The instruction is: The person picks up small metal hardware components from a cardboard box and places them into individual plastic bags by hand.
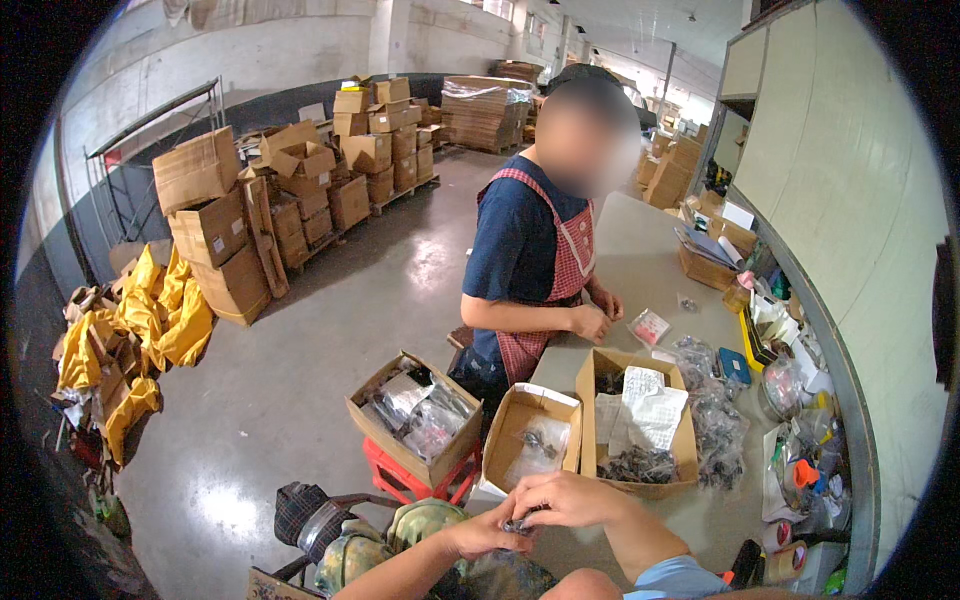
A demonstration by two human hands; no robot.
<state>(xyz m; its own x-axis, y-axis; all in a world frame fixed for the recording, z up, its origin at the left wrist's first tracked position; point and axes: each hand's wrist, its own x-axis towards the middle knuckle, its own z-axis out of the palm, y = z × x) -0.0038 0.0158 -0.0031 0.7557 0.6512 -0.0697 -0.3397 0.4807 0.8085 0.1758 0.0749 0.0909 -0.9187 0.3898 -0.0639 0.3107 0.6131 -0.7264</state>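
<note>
At the near end of one table (640,235), left hand (480,534) curled nearly closed, thumb and fingertips on one small part (514,525), dark, too little of it showing to tell its shape. Right hand (560,497) arched over from the other side, fingertips pinched narrow on the same part. Beneath both, patterned cloth (500,578).

Just beyond, by the table's left edge, one low box (495,462) with clear bags inside; right beside it, one larger box (690,455), dark parts and white paper (655,405) inside. To the right of these, a heap of clear bags (720,430), too jumbled to count. Off the table's left edge, one packet box (452,445) on one red stool (385,470).

Farther along the left edge, one co-worker (515,235) in one checked apron (575,260), with one red-and-white packet (650,327) near on the table. Toward the right edge, one blue case (734,366). Far across the floor, stacked cartons (365,155) and, at left, yellow sacks (185,320).
</note>
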